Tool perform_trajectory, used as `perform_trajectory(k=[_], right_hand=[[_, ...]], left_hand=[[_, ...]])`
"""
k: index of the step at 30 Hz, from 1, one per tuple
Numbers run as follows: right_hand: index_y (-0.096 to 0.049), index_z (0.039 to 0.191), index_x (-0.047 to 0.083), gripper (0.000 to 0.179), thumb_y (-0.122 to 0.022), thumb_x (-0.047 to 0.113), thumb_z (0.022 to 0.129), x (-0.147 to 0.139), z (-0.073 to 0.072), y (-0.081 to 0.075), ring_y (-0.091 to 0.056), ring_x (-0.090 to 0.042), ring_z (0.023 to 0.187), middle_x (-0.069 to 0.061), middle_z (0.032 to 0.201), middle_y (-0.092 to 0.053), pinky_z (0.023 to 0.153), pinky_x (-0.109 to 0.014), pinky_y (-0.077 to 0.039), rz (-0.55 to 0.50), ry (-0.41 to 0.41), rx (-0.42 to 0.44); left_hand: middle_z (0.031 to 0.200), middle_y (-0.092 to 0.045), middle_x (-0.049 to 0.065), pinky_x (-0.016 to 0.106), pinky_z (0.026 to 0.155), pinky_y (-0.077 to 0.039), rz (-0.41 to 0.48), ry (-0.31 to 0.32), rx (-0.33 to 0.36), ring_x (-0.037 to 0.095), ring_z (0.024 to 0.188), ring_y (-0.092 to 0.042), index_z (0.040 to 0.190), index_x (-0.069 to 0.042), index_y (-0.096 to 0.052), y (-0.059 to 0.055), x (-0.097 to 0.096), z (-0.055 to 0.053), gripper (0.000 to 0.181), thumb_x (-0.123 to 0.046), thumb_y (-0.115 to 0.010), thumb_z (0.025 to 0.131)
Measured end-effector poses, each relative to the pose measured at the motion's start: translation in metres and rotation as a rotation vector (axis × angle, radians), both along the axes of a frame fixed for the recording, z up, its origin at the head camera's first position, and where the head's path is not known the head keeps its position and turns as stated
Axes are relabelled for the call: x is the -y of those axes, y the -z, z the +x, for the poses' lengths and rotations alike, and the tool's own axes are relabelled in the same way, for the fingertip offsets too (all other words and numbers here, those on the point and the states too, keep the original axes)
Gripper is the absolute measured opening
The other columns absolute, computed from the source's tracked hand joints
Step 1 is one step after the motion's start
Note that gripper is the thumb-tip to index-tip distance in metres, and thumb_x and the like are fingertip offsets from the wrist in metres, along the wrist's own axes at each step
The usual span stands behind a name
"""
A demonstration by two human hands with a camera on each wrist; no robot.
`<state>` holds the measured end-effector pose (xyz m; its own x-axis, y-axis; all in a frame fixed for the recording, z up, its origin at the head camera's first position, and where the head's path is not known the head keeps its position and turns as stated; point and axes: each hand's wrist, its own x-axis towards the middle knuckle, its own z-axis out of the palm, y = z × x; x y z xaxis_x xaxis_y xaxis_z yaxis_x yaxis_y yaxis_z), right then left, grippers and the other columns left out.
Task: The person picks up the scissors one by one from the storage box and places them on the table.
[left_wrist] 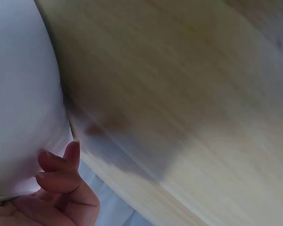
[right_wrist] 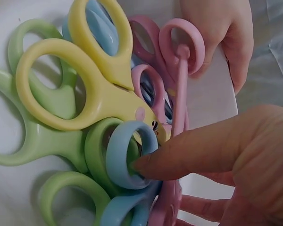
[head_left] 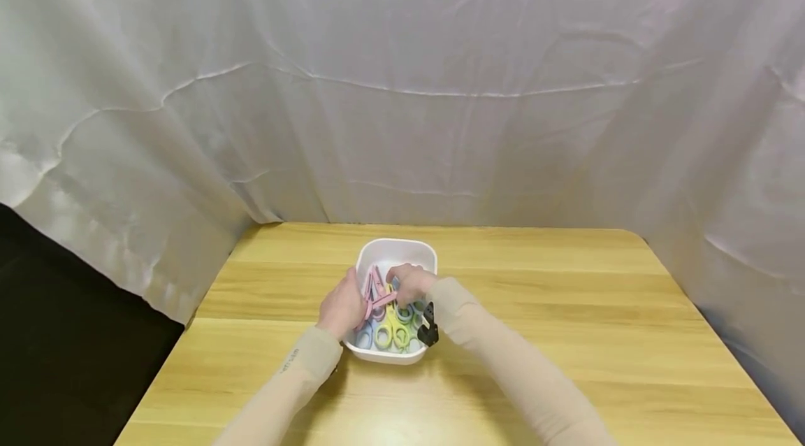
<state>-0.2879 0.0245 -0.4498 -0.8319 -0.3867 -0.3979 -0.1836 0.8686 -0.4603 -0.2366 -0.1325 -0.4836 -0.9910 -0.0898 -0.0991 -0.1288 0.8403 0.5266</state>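
A white plastic bin (head_left: 397,242) holds several children's scissors in pastel colours. My left hand (head_left: 342,305) grips the bin's left side, its fingers curled against the outer wall (left_wrist: 23,94) in the left wrist view. My right hand (head_left: 411,283) reaches inside, its thumb at a handle loop of the blue scissors (right_wrist: 117,155) and its other fingers lower down, partly hidden. Pink scissors (right_wrist: 198,41) stand along the left wall close to my left thumb. Yellow scissors (right_wrist: 104,104) lie on top in the middle, over green scissors (right_wrist: 42,141).
The bin stands on a light wooden table (head_left: 566,334). Pale grey curtains (head_left: 440,138) hang behind and on both sides. A black cloth or panel (head_left: 75,334) is at the far left. A black mount (head_left: 428,327) sits at my right wrist, over the bin's right rim.
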Motion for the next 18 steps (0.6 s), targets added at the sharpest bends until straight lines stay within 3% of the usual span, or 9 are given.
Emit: perform_trajectory(k=[9, 14, 18], right_hand=[[-0.058, 0.133, 0.011, 0.059, -0.066, -0.009, 0.078, -0.008, 0.001, 0.001, -0.063, -0.025, 0.098, -0.015, 0.124, -0.063, 0.074, -0.034, -0.062, -0.031, -0.012, -0.005], [-0.058, 0.134, 0.01, 0.059, -0.067, -0.008, 0.078, -0.011, -0.002, -0.001, -0.065, -0.024, 0.092, -0.015, 0.119, -0.064, 0.069, -0.034, -0.063, -0.055, 0.002, -0.014], [-0.058, 0.133, 0.009, 0.06, -0.069, -0.006, 0.077, -0.012, -0.006, -0.004, -0.065, -0.023, 0.093, -0.014, 0.117, -0.065, 0.072, -0.033, -0.063, -0.055, -0.005, -0.027]], left_hand=[[0.139, -0.059, 0.024, 0.054, 0.101, -0.054, -0.022, 0.022, -0.005, 0.038, 0.116, -0.065, 0.155, -0.001, -0.029, 0.001, -0.005, -0.004, 0.072, -0.007, -0.062, 0.09], [0.136, -0.06, 0.023, 0.053, 0.098, -0.056, -0.007, 0.026, -0.005, 0.035, 0.109, -0.066, 0.155, -0.001, -0.029, 0.001, -0.007, -0.01, 0.072, -0.008, -0.063, 0.092], [0.131, -0.063, 0.022, 0.051, 0.093, -0.057, -0.011, 0.031, -0.009, 0.032, 0.101, -0.067, 0.154, -0.001, -0.029, -0.001, -0.008, -0.014, 0.073, -0.003, -0.062, 0.089]])
